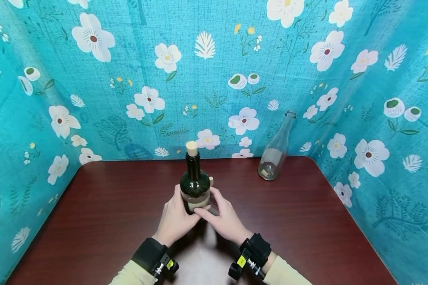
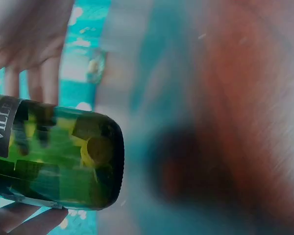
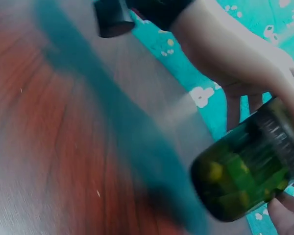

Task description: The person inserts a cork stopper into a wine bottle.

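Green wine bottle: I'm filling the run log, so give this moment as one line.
green wine bottle: upright, corked | left hand: grips it | right hand: grips it | clear bottle: behind

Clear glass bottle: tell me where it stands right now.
In the head view the clear glass bottle stands at the table's far right, by the floral backdrop, right of the corked green bottle.
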Demonstrator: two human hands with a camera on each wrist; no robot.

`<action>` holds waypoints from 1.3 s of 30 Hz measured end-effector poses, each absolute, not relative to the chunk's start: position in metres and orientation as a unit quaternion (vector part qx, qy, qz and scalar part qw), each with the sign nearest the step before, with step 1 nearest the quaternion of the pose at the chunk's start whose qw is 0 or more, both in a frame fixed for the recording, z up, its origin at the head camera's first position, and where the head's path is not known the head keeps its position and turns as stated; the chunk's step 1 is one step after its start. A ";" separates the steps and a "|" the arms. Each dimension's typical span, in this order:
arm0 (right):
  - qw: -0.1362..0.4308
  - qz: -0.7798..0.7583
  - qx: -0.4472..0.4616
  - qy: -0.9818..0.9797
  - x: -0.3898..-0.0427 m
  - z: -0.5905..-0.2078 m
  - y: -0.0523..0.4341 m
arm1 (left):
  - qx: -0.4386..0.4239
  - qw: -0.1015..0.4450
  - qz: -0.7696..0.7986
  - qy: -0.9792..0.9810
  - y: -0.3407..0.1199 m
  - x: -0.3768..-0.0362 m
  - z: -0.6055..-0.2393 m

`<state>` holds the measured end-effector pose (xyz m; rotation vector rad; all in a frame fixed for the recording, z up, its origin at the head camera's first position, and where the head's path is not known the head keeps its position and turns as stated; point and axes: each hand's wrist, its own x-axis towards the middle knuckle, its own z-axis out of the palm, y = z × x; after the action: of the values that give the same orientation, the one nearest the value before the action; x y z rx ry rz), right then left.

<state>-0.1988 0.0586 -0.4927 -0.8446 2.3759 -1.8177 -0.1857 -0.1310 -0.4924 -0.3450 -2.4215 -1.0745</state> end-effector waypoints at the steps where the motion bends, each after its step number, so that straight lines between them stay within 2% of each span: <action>1: 0.025 -0.584 -0.273 0.764 -0.198 -0.493 0.057 | -0.119 0.238 -0.393 -0.880 -0.135 -0.187 -0.490; 7: 0.093 -0.537 -0.306 0.781 -0.191 -0.495 0.053 | -0.061 0.265 -0.386 -0.881 -0.168 -0.198 -0.476; 10: 0.099 -0.510 -0.320 0.792 -0.190 -0.497 0.057 | -0.023 0.268 -0.382 -0.884 -0.190 -0.205 -0.469; 14: 0.103 -0.511 -0.292 0.802 -0.193 -0.498 0.075 | 0.023 0.257 -0.382 -0.887 -0.221 -0.216 -0.465; 17: 0.084 -0.502 -0.264 0.820 -0.197 -0.497 0.095 | 0.050 0.245 -0.381 -0.890 -0.243 -0.220 -0.466; 24: -0.005 -0.503 -0.162 0.849 -0.215 -0.492 0.158 | 0.110 0.232 -0.384 -0.887 -0.284 -0.225 -0.475; 31: -0.045 -0.520 -0.092 0.848 -0.225 -0.481 0.200 | 0.157 0.222 -0.395 -0.878 -0.313 -0.228 -0.479; 39: -0.072 -0.509 -0.070 0.855 -0.234 -0.482 0.215 | 0.173 0.205 -0.401 -0.876 -0.325 -0.231 -0.483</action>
<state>-0.2341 0.2149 -0.4820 -0.2316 2.8177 -1.6756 -0.2311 -0.3255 -0.4829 0.4812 -2.4428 -1.1168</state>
